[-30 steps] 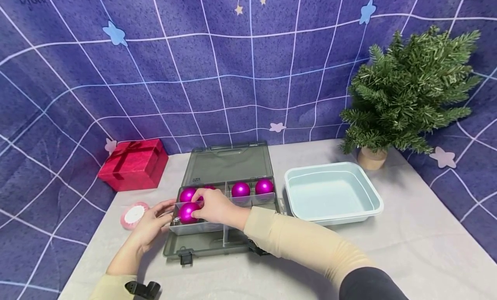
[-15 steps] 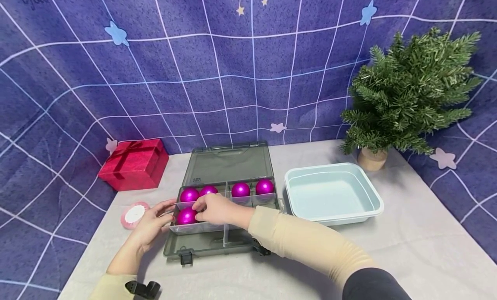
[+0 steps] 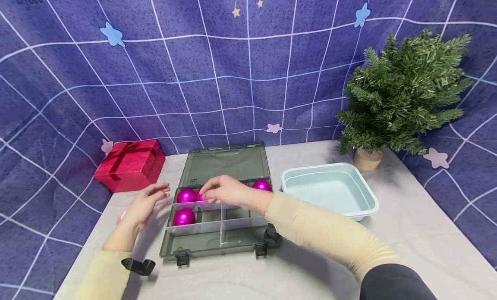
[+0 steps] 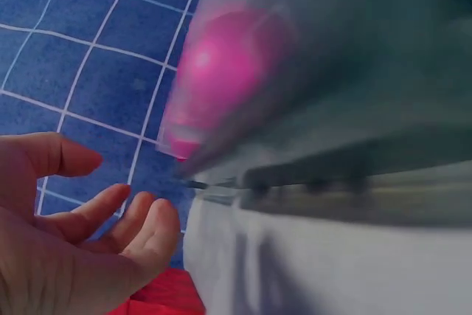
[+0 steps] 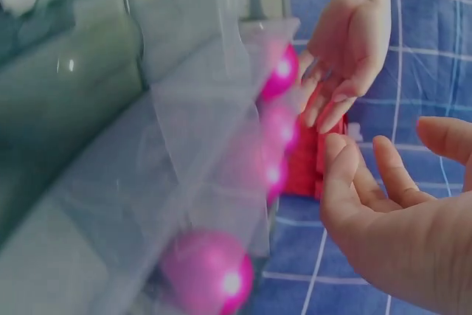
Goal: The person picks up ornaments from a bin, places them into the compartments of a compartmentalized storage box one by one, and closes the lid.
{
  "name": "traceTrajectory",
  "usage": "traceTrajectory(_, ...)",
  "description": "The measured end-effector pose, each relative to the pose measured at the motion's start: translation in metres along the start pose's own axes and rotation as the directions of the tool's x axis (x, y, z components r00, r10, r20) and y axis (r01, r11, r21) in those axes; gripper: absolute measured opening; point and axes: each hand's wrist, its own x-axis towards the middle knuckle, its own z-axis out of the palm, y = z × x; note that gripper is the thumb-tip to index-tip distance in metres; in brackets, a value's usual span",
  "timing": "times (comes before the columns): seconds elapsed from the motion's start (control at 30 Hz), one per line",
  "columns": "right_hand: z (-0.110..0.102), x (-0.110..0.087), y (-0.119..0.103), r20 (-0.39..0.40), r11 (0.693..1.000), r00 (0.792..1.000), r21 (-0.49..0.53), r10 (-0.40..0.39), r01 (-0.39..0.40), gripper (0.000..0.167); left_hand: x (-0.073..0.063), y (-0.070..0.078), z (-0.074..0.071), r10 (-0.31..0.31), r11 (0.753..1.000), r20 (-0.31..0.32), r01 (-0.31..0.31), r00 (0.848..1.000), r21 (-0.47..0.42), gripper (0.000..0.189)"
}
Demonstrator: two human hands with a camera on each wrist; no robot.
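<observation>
A grey see-through divider box (image 3: pixel 194 247) lies with its lid (image 3: pixel 227 162) folded back. One shiny magenta bauble (image 3: pixel 184 217) sits in its middle row at the left. In the back row are another bauble (image 3: pixel 186 195), one partly covered by fingers (image 3: pixel 211 189), and one at the right (image 3: pixel 262 185). My right hand (image 3: pixel 229 191) hovers over the back row, fingers loosely bent and holding nothing, as the right wrist view confirms. Just left of the box, my left hand (image 3: pixel 144 207) is raised with relaxed fingers, apart from the box wall in the left wrist view.
Right of the box stands a pale blue tub (image 3: pixel 369 207). Behind it is a small artificial fir tree (image 3: pixel 404 93) on a wooden base. A red gift box (image 3: pixel 132 166) sits at the back left. My left hand mostly covers a pink ribbon roll (image 3: pixel 121 215).
My right hand has let go of the middle-row bauble and lifted back and right. My left hand has come away from the box's left side. The head view has shifted slightly.
</observation>
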Motion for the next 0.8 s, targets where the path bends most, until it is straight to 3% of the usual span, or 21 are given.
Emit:
traceTrajectory(0.13, -0.022, -0.003, -0.004, -0.033, 0.999, 0.999, 0.051, 0.005, -0.003, 0.023, 0.022, 0.011, -0.005, 0.013, 0.997, -0.001, -0.013, 1.0, -0.073, 0.042)
traceTrajectory(0.43, -0.077, -0.005, -0.008, -0.12, 0.955, 0.99, 0.296, 0.071, -0.033, 0.034, 0.073, 0.018, -0.016, -0.09, 0.985, 0.035, 0.094, 0.995, -0.147, 0.048)
traceTrajectory(0.6, -0.107, 0.001, -0.004, -0.206, 0.879, 0.964, 0.473, 0.169, -0.053, 0.04, 0.093, 0.016, -0.019, -0.146, 0.978, 0.022, 0.147, 0.989, -0.149, 0.032)
traceTrajectory(0.8, -0.138, 0.017, 0.009, -0.26, 0.744, 0.909, 0.664, 0.327, -0.078, 0.017, 0.11, 0.01, -0.018, -0.203, 0.974, 0.064, 0.209, 0.977, -0.093, 0.059)
